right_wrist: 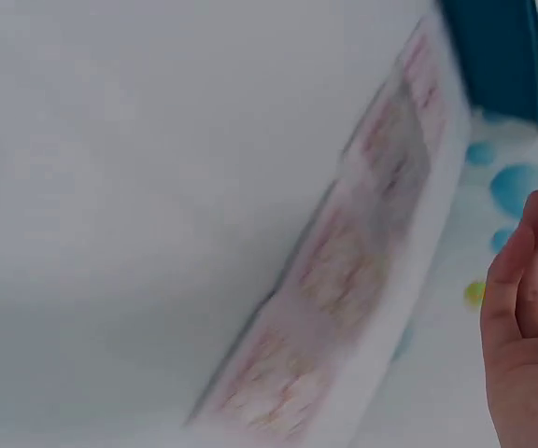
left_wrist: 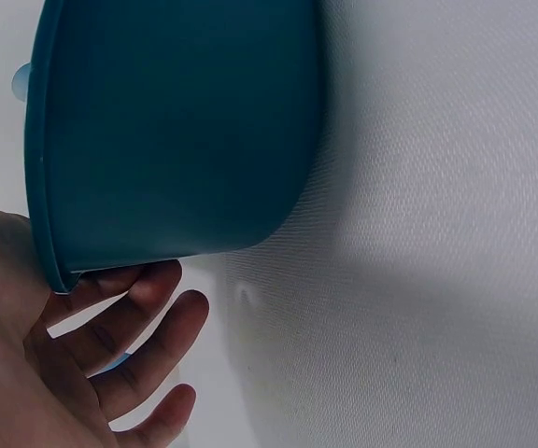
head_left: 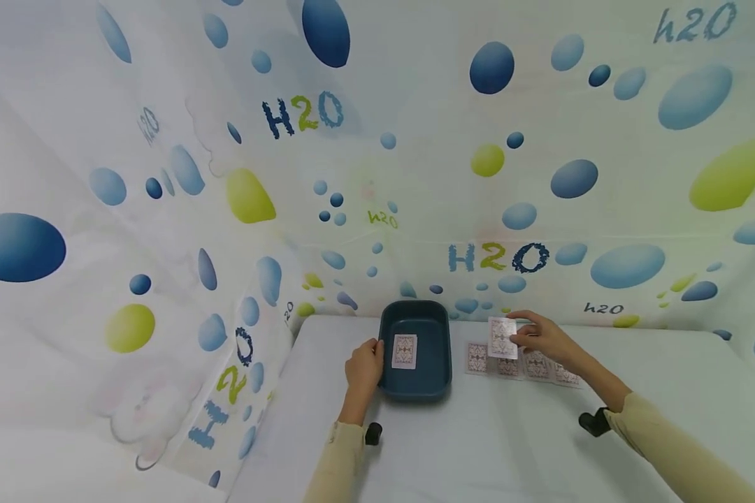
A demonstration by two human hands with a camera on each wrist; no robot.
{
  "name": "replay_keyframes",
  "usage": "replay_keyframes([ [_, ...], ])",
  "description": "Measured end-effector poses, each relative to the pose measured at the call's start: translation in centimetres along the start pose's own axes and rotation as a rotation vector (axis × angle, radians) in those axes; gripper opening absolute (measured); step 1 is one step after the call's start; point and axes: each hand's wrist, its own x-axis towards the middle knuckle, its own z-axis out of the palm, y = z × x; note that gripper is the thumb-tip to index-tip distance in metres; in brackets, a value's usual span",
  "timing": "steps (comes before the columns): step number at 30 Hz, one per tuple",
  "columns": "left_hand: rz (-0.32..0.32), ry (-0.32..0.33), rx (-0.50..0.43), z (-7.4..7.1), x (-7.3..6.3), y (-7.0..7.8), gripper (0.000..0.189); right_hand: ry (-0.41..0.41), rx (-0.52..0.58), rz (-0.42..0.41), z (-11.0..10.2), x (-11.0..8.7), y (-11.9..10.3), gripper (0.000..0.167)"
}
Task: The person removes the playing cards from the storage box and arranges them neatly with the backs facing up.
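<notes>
My left hand (head_left: pixel 363 363) grips the left rim of a dark teal plastic tray (head_left: pixel 433 374). In the left wrist view the fingers (left_wrist: pixel 148 373) lie curled under the lip, beside the tray's outer wall (left_wrist: pixel 176 140); the thumb is out of sight. Inside the tray lies one playing card (head_left: pixel 405 351), patterned back up. Right of the tray, my right hand (head_left: pixel 544 339) pinches another playing card (head_left: pixel 500 338) by its right edge, raised above a row of cards. That row of playing cards (head_left: pixel 537 366) lies back up on the table, slightly overlapping, blurred in the right wrist view.
A white cloth covers the table (head_left: pixel 478 447). Behind it and to the left hangs a white curtain (head_left: pixel 415 195) printed with blue and green drops and H2O lettering. Dark wrist straps (head_left: pixel 596 423) show at both sleeves.
</notes>
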Motion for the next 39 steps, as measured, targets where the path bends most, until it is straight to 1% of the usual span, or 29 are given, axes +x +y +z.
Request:
replay_keyframes([
  [6,-0.004,-0.003,-0.021,-0.4,-0.1,0.2,0.037,0.063,-0.065,0.094,-3.2,-3.3,4.1,0.062],
  [11,-0.014,-0.004,-0.024,-0.4,-0.3,0.2,0.035,0.069,-0.069,0.141,-4.5,-5.4,6.1,0.063],
  [15,-0.017,-0.011,-0.018,-0.2,-0.4,-0.1,0.035,0.067,-0.097,0.164,-5.1,-6.5,6.7,0.063],
  [21,-0.002,-0.010,-0.002,-0.1,-0.2,-0.2,0.036,0.071,-0.159,0.194,-6.3,-7.3,7.5,0.063],
  [30,0.005,0.006,-0.009,0.0,-0.1,-0.3,0.036,0.064,-0.192,0.193,-7.8,-8.8,7.6,0.061],
  [33,0.010,0.013,-0.011,0.1,-0.2,-0.3,0.036,0.068,-0.202,0.210,-8.3,-9.3,7.9,0.061],
  [39,0.001,0.010,-0.005,0.2,-0.2,0.0,0.036,0.075,-0.237,0.240,-9.4,-10.0,8.6,0.059],
])
